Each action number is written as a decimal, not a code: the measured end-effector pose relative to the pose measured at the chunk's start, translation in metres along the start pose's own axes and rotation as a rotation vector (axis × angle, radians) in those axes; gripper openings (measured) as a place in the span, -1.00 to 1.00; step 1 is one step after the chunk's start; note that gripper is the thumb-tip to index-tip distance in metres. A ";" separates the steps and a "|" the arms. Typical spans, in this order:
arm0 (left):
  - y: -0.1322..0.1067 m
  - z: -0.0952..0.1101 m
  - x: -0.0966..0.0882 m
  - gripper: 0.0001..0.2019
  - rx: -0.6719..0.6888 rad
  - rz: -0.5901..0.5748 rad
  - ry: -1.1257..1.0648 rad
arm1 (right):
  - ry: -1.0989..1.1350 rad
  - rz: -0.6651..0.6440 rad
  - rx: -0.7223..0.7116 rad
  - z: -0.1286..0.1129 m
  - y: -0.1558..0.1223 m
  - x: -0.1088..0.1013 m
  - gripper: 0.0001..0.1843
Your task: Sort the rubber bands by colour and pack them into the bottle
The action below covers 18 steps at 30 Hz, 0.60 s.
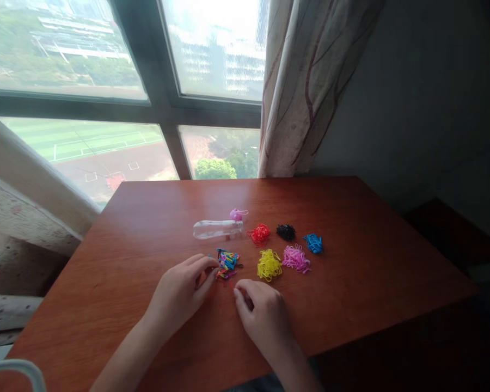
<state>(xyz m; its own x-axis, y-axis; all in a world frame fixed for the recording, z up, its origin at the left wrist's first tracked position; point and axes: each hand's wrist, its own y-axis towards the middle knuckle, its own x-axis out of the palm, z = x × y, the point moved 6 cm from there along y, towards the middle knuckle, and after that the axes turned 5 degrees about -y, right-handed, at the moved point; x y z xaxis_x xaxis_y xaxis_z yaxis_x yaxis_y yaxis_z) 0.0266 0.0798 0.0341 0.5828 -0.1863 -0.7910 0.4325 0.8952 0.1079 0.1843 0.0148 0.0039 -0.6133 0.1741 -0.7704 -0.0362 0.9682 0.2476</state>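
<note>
Two forearms [133, 348] cut off below, in head view. Left hand [183, 286] at left edge of mixed band pile [228, 260] on table [363, 261], partly hiding it; cannot tell grasp. Right hand [266, 310], thumb near index, beside blurred red band [231, 285]; cannot tell grasp. Pile's bands point many ways, long axes crossing.

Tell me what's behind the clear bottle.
Behind the clear bottle, at its right end, a pink looped piece sits on the tabletop. Its lower edge meets the bottle's outline; anything covered there can't be seen.
</note>
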 end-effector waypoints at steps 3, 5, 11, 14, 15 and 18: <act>-0.007 -0.006 0.007 -0.81 -0.005 -0.012 -0.018 | -0.008 0.009 -0.005 0.000 0.000 -0.001 -0.83; -0.010 -0.008 0.011 -0.80 -0.006 -0.003 -0.028 | -0.014 0.016 -0.006 0.001 0.001 -0.001 -0.83; -0.017 -0.009 0.011 -0.81 0.004 0.068 -0.056 | 0.004 0.050 0.000 0.000 0.001 -0.004 -0.81; -0.018 -0.008 0.011 -0.81 0.004 0.069 -0.052 | 0.039 0.094 0.002 -0.002 0.002 -0.012 -0.77; -0.018 -0.008 0.011 -0.81 -0.001 0.063 -0.048 | 0.040 0.105 0.002 -0.002 0.004 -0.015 -0.77; -0.018 -0.007 0.011 -0.81 -0.014 0.046 -0.045 | 0.012 0.139 0.013 0.005 0.018 -0.033 -0.77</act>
<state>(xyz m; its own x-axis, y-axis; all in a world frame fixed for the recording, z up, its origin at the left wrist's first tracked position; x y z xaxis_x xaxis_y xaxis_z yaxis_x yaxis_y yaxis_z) 0.0208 0.0647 0.0192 0.6325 -0.1624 -0.7574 0.3951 0.9087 0.1351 0.2074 0.0276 0.0308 -0.6209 0.3051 -0.7221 0.0599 0.9369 0.3443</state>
